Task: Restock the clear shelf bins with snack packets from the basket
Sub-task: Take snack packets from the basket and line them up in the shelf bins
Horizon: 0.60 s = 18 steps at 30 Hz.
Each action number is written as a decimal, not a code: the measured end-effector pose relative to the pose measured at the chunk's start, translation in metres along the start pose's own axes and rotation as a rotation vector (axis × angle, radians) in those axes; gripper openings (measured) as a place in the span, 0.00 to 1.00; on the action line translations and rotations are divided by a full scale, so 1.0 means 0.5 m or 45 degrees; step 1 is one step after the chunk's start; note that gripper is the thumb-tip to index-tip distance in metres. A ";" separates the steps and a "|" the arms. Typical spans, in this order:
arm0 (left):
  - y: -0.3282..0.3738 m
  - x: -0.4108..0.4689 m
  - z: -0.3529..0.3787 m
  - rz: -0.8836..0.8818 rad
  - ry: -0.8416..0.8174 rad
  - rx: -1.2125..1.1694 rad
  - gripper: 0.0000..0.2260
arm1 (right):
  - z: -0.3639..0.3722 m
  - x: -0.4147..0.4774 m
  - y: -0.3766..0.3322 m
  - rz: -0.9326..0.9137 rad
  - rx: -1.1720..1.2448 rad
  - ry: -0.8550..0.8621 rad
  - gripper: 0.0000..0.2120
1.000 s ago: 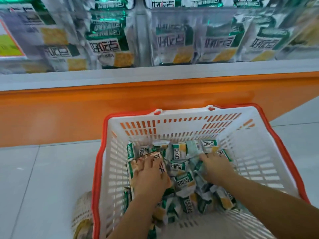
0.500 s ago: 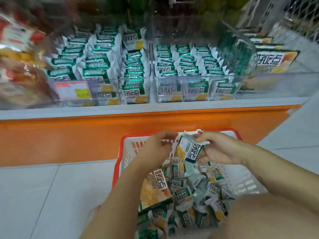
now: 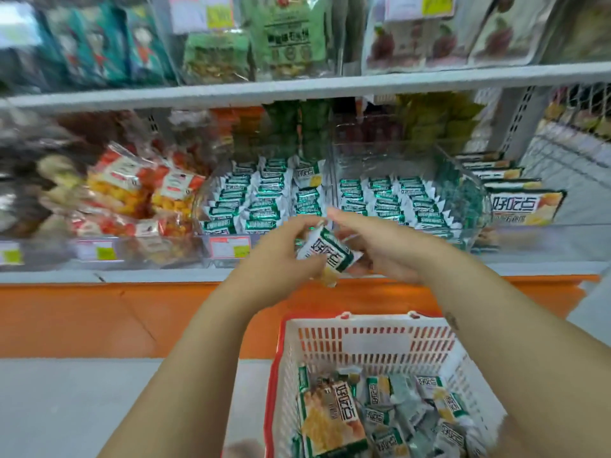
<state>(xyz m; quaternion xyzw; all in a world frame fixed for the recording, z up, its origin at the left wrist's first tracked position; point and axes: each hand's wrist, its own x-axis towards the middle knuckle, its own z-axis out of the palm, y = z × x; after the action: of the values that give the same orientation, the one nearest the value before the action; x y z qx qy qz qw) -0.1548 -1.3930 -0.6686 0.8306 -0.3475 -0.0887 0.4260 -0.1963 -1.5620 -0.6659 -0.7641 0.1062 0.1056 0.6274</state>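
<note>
Between both hands hangs a small bunch of green-and-white snack packets (image 3: 329, 254), lifted to the front edge of the shelf. My left hand (image 3: 282, 256) grips the bunch from the left and my right hand (image 3: 380, 247) holds it from the right. Just behind them stand two clear shelf bins, the left bin (image 3: 261, 200) and the right bin (image 3: 396, 196), both lined with rows of the same packets. Below, the white basket with a red rim (image 3: 373, 342) sits on the floor with several loose packets (image 3: 396, 414) and one larger bag (image 3: 330, 421) in it.
An orange shelf base (image 3: 132, 315) runs behind the basket. Red-and-yellow snack bags (image 3: 139, 200) fill the bin to the left. Larger packs of the same brand (image 3: 515, 200) stand to the right. An upper shelf (image 3: 297, 87) carries green and red bags.
Both hands left the basket with packets and rose to shelf height in front of the bins. The view tilted upward, so the upper shelf now shows.
</note>
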 end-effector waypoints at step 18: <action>-0.063 0.308 -0.112 0.005 0.340 0.533 0.14 | -0.054 0.180 0.001 -0.598 -0.447 0.706 0.19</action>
<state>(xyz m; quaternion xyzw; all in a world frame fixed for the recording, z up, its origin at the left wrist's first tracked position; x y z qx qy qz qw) 0.0002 -1.4451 -0.6350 0.9045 -0.3005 0.0966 0.2870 -0.1097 -1.5915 -0.6875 -0.8626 0.0744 -0.2345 0.4421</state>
